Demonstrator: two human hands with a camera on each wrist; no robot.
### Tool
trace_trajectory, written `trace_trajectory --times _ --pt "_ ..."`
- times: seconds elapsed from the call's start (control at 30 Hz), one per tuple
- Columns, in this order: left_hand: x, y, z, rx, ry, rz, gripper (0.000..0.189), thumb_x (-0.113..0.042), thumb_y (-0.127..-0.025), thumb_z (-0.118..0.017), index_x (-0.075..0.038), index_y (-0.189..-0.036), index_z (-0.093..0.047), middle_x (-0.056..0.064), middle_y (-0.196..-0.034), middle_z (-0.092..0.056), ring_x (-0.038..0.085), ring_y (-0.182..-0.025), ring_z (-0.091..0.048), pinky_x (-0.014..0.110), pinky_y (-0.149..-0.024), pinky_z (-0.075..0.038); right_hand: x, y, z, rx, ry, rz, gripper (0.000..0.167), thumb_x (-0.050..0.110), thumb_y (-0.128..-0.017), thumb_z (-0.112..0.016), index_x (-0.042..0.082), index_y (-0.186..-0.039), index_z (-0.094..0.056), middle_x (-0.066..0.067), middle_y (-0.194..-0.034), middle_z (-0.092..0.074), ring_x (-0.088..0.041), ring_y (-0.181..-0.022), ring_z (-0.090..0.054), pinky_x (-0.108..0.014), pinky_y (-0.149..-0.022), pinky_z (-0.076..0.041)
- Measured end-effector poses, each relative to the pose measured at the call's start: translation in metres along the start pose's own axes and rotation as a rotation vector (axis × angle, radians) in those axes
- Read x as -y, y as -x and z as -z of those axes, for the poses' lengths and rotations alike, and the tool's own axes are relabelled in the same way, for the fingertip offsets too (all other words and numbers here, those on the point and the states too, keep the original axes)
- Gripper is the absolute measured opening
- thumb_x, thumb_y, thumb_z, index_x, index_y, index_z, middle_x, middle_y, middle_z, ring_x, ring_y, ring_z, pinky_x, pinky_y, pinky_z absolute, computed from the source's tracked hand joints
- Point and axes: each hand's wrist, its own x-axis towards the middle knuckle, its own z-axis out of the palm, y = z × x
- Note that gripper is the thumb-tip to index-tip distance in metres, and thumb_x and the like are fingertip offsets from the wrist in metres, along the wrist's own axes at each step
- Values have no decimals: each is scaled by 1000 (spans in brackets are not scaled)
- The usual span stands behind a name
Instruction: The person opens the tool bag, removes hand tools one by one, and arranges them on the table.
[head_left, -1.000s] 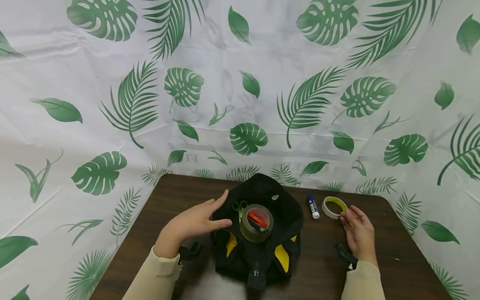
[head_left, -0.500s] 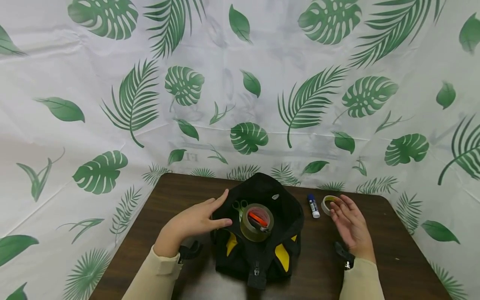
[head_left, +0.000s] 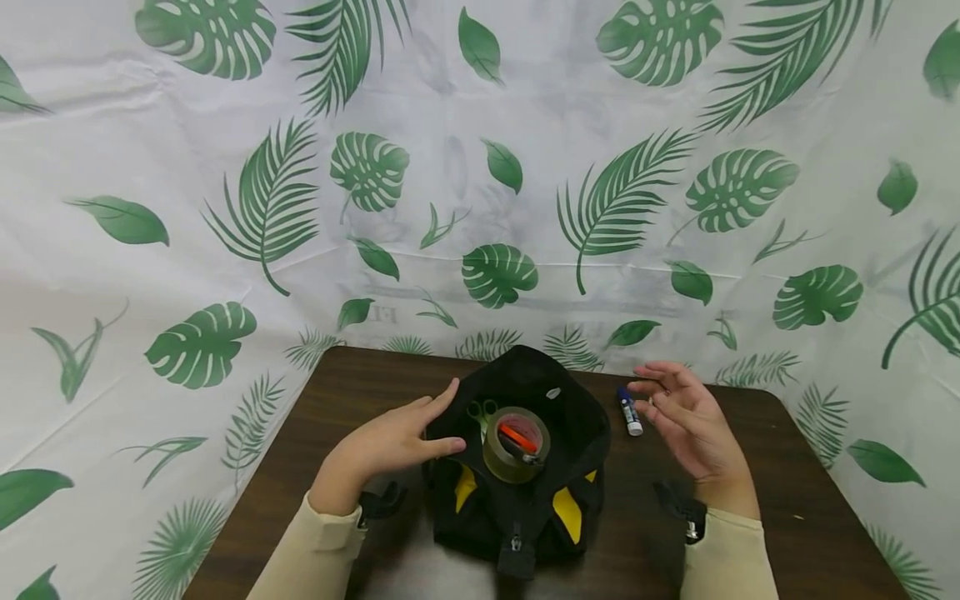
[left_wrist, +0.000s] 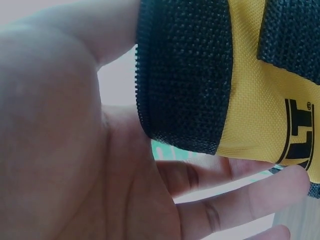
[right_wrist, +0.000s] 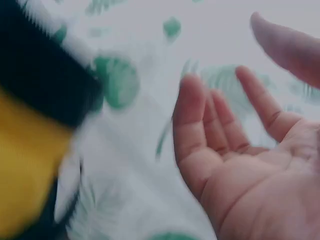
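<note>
A black-and-yellow tool bag (head_left: pixel 517 533) stands with its mouth gaping. My left hand (head_left: pixel 386 442) holds the bag's left rim, thumb over the inside and fingers along the outer yellow cloth (left_wrist: pixel 255 100). Inside the bag lie a roll of packing tape (head_left: pixel 491 454), an orange-red tool (head_left: pixel 519 437) in the tape's core, and green-handled scissors (head_left: pixel 481 411). My right hand (head_left: pixel 701 429) hovers right of the bag, palm turned up and fingers loosely bent, beside a blue-and-white glue stick (head_left: pixel 630 412). The right wrist view shows nothing in that hand. No white tape roll shows; it may be behind the hand.
A dark wooden table (head_left: pixel 300 450) carries everything. Behind it hangs a white cloth (head_left: pixel 420 100) printed with green leaves, close to the table's back edge.
My right hand has left the white tape roll's lower edge and moved up and left, turning palm up. The roll has gone from sight. My left hand and the bag stay put.
</note>
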Motion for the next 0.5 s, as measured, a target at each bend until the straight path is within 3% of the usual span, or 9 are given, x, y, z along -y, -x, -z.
trace_trajectory --times 0.13,0.23,0.5 --pt "1 -2 -2 -1 -1 -8 98 -75 -99 -64 -45 -175 -11 4 -182 -25 38 -167 -29 66 -131 -31 16 -10 -34 145 118 -22 45 -14 -111 -43 -7 -155 -42 -9 -152 -55 -20 -134 -62 -30 -106 -60" --pt "2 -1 -2 1 -4 -7 98 -75 -99 -64 -45 -175 -10 5 -182 -25 38 -167 -30 66 -131 -31 23 -20 -61 190 212 -72 45 -14 -109 -49 -7 -153 -44 -11 -152 -55 -20 -133 -62 -31 -105 -60" --pt "1 0 0 -3 -1 4 97 -75 -98 -64 -46 -174 -11 7 -181 -26 38 -167 -29 67 -130 -31 29 -52 -129 32 605 -318 49 19 -105 -76 10 -149 -55 -12 -146 -58 -25 -123 -67 -34 -103 -60"
